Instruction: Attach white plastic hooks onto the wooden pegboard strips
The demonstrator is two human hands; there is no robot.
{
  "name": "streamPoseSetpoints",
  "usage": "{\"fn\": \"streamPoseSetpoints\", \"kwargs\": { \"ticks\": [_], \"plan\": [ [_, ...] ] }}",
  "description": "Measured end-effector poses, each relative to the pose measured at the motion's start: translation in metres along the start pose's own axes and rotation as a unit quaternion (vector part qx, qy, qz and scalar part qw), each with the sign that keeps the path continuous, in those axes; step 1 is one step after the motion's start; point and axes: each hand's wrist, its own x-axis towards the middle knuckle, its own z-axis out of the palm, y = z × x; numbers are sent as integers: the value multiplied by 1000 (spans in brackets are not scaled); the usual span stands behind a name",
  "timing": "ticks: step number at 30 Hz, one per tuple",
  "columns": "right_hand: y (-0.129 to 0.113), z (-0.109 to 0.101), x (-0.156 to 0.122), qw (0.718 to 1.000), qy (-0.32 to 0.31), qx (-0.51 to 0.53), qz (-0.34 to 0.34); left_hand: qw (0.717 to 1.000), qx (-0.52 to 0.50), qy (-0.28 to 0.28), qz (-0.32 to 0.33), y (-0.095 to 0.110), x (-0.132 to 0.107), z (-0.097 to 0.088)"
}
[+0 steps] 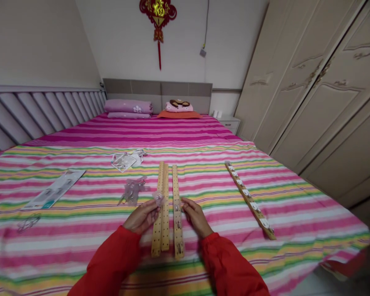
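Three perforated wooden strips lie lengthwise on the striped bedspread in front of me: a touching pair and a single strip to their right. My left hand is closed in a pinch on a small clear plastic bag over the left pair. My right hand rests against the single strip, fingers pinched on a small metal part that is too small to name. Both sleeves are red.
A fourth wooden strip fitted with several metal hooks lies diagonally at the right. Clear bags of hardware, torn packaging and a long white package lie at the left. Pillows sit at the headboard. A wardrobe stands right.
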Motion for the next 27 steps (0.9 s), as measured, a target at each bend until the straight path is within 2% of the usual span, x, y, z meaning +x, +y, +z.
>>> {"fn": "streamPoseSetpoints", "kwargs": {
  "ticks": [3, 5, 7, 10, 13, 16, 19, 22, 24, 27],
  "plan": [
    [-12, 8, -9, 999, 10, -38, -29, 1000, 18, 12, 2, -9, 1, 9],
    [-24, 15, -17, 993, 33, -89, -70, 997, 61, 15, 33, -15, 4, 13],
    [-38, 24, -24, 979, 28, -156, -132, 991, 110, 6, 76, -19, 6, 17],
    [-55, 33, -30, 944, -17, -246, -217, 978, 169, -5, 118, -23, 7, 24],
    [-61, 36, -32, 919, -33, -289, -264, 969, 205, -4, 140, -22, 3, 32],
    [-59, 37, -30, 919, -18, -281, -274, 958, 230, 1, 173, -18, -2, 42],
    [-54, 37, -27, 949, 25, -221, -222, 955, 228, 22, 188, -16, -3, 47],
    [-48, 37, -19, 990, 69, -81, -91, 967, 193, 35, 164, -17, 1, 46],
    [-46, 34, -13, 997, 77, 20, -12, 973, 173, 44, 148, -19, 7, 42],
    [-45, 31, -8, 990, 73, 110, 48, 975, 153, 55, 151, -24, 15, 36]
  ]
}}
